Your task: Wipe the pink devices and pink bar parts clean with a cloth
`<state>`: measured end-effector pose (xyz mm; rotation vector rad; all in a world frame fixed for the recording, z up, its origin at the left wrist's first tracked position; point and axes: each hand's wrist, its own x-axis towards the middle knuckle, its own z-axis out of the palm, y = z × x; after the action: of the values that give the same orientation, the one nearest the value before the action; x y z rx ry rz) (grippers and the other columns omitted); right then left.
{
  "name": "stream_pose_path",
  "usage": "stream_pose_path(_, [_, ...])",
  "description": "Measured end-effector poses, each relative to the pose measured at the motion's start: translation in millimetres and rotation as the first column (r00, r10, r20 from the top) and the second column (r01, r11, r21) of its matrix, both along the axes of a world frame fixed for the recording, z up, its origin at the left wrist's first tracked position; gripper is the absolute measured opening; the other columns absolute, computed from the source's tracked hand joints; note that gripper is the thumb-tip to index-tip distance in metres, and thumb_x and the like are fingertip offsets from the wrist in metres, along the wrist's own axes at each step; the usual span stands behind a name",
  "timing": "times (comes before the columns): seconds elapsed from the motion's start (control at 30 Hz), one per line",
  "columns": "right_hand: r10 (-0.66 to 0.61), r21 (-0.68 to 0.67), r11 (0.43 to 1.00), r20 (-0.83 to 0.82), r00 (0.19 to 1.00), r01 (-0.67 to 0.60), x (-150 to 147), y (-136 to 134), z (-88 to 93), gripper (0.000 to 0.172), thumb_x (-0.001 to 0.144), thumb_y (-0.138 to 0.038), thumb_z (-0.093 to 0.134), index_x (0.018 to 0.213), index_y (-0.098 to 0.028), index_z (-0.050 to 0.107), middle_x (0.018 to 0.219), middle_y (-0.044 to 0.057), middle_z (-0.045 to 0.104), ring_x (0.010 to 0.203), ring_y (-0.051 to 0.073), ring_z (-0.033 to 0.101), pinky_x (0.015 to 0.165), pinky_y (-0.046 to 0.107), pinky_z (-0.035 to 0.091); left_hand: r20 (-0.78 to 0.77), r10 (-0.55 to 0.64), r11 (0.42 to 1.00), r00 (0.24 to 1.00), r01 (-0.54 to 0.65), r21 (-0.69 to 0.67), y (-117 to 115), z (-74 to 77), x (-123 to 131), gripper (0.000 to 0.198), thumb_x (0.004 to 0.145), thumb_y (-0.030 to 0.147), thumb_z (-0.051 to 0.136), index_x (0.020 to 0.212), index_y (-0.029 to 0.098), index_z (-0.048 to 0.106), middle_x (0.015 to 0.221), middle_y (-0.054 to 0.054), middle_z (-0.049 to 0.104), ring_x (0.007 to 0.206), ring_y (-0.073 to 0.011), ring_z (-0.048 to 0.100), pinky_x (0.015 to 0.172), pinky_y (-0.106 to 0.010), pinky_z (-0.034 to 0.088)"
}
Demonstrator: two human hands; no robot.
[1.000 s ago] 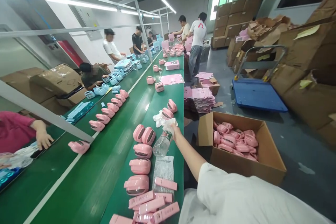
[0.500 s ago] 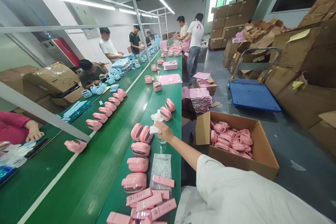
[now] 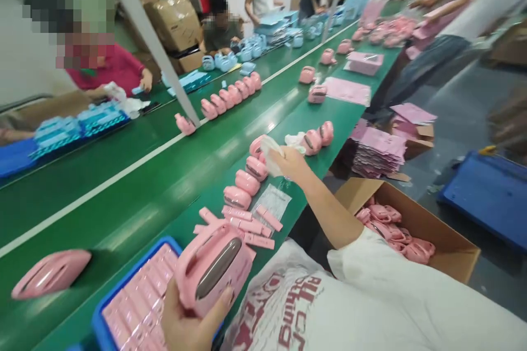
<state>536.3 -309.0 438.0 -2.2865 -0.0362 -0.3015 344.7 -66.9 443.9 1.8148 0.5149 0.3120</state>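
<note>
My left hand (image 3: 191, 321) grips a pink plastic device (image 3: 217, 269) with a carrying handle and a dark oval window, held up close to the camera. Between the fingers of my right hand (image 3: 293, 162) is a white cloth (image 3: 272, 156), slightly blurred, over a row of similar pink devices (image 3: 247, 181) on the green belt. A second white cloth (image 3: 294, 141) lies just past that hand. Below the row is a loose pile of long pink parts (image 3: 247, 225) beside a clear plastic bag (image 3: 274, 201).
A blue tray (image 3: 99, 321) of pink parts is beside my left hand. One pink device (image 3: 51, 274) lies on the belt at left. To my right, a cardboard box (image 3: 453, 263) holds more devices. Co-workers (image 3: 107, 66) sit across the belt; a metal post (image 3: 156, 49) rises there.
My left hand has come into view holding a pink device. The right hand still has the cloth. The view has swung left, bringing in the blue tray and another worker.
</note>
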Motion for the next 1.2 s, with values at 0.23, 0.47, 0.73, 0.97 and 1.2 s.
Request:
stream_pose_path(0.23, [0.779, -0.026, 0.555, 0.368, 0.508, -0.832, -81, 96, 14.6, 0.042, 0.097, -0.031, 0.03, 0.124, -0.008, 0.051, 0.131, 0.017, 0.053, 0.128, 0.017, 0.043, 0.105, 0.033, 0.037, -0.036, 0.044, 0.988, 0.998, -0.048, -0.144, -8, 18.9, 0, 0.07, 0.042, 0.027, 0.083, 0.108, 0.019, 0.06, 0.094, -0.003, 0.065, 0.081, -0.0203, 0.062, 0.068, -0.029, 0.053])
stream_pose_path(0.47, [0.933, -0.456, 0.277, 0.337, 0.124, -0.846, -63, 99, 18.1, 0.037, 0.095, -0.025, 0.038, 0.127, -0.015, 0.053, 0.138, 0.008, 0.049, 0.136, 0.014, 0.032, 0.113, 0.032, 0.027, -0.128, 0.043, 0.945, 0.991, -0.082, -0.317, -2, 24.3, -7, 0.079, 0.04, 0.022, 0.083, 0.115, 0.019, 0.058, 0.089, -0.003, 0.066, 0.082, -0.0251, 0.063, 0.068, -0.034, 0.054])
stream_pose_path(0.73, [0.911, -0.411, 0.325, 0.376, 0.166, -0.852, -59, 104, 18.2, 0.043, 0.097, -0.029, 0.028, 0.127, -0.009, 0.052, 0.137, 0.012, 0.049, 0.135, 0.014, 0.034, 0.113, 0.032, 0.029, -0.064, 0.053, 0.942, 0.997, -0.072, -0.327, -1, 32.1, -3, 0.08, 0.041, 0.023, 0.081, 0.118, 0.021, 0.058, 0.093, -0.003, 0.067, 0.083, -0.024, 0.063, 0.068, -0.031, 0.054])
stream_pose_path(0.97, [0.902, -0.253, 0.306, 0.385, 0.195, -0.918, -59, 104, 17.0, 0.045, 0.097, -0.031, 0.027, 0.125, -0.008, 0.052, 0.134, 0.015, 0.052, 0.131, 0.013, 0.04, 0.109, 0.028, 0.035, -0.048, 0.052, 0.966, 0.997, -0.062, -0.252, 3, 31.8, -7, 0.069, 0.042, 0.027, 0.082, 0.108, 0.02, 0.062, 0.091, -0.002, 0.066, 0.079, -0.0233, 0.063, 0.065, -0.031, 0.053])
stream_pose_path(1.2, [0.912, 0.178, 0.318, 0.21, 0.351, -0.931, -59, 109, 25.2, 0.052, 0.094, -0.049, 0.028, 0.084, -0.014, 0.065, 0.083, 0.006, 0.067, 0.091, 0.015, 0.063, 0.081, 0.027, 0.051, -0.026, 0.023, 0.981, 0.999, -0.028, -0.191, 2, 30.9, -12, 0.062, 0.04, 0.026, 0.082, 0.099, 0.017, 0.064, 0.085, -0.003, 0.066, 0.078, -0.0238, 0.063, 0.067, -0.033, 0.054])
